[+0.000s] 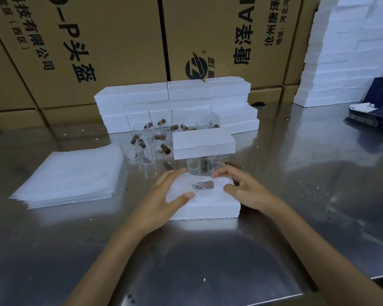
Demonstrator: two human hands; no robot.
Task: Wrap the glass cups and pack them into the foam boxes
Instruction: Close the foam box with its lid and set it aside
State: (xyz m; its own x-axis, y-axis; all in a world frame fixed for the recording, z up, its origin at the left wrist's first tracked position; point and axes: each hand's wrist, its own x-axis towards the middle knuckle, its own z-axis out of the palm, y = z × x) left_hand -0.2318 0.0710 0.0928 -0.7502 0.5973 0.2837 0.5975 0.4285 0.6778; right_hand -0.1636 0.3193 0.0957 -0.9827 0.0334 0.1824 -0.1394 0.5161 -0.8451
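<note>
From the head camera, both forearms reach forward over a steel table (296,173) to an open foam box (208,208) lying flat near the table's middle. In that box sits a wrapped cup (199,186), a glass bundled in white foam sheet with its brown wooden handle showing through the wrap. The left hand (164,195) cups the bundle's left side, fingers curved over the top and thumb laid against the near edge, so it grasps the wrapped cup. The right hand (237,186) bends its fingers over the bundle's right end and the box rim, thumb pressed toward the wrap; it too holds the wrapped cup. Just behind the hands, a foam lid (203,146) rests on top of several upright glasses. Farther back and to the left stands a cluster of bare glass cups (150,142) with brown handles, some upright, some tipped. Behind them, closed foam boxes (177,102) are stacked in rows against large cardboard cartons (97,47) printed in black. A stack of white foam sheets (75,175) lies flat on the left of the table. At far right rises a tall pile of foam pieces (345,54), with dark blue printed cartons (372,109) beside it.
</note>
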